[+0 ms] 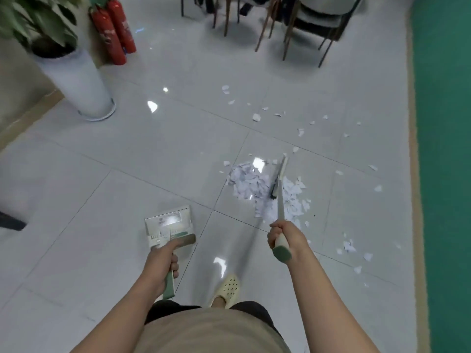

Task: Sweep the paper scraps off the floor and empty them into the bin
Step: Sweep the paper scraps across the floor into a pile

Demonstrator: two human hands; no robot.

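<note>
head view: torn white paper scraps point(251, 186) heaped on grey tile floor point(127, 159) around the broom point(279, 186), gripped by right hand point(285, 236); left hand point(160, 261) grips the dustpan point(169, 229).

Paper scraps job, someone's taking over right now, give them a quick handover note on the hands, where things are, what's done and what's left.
Left hand grips the dustpan by its handle, pan near the floor, apart from the scraps.
Right hand grips the broom, its head in the main paper pile.
Done: most scraps gathered into that pile.
Left: stray scraps lie beyond the pile and near the green mat; gather them, sweep all into the dustpan, empty it. No bin in view.
</note>
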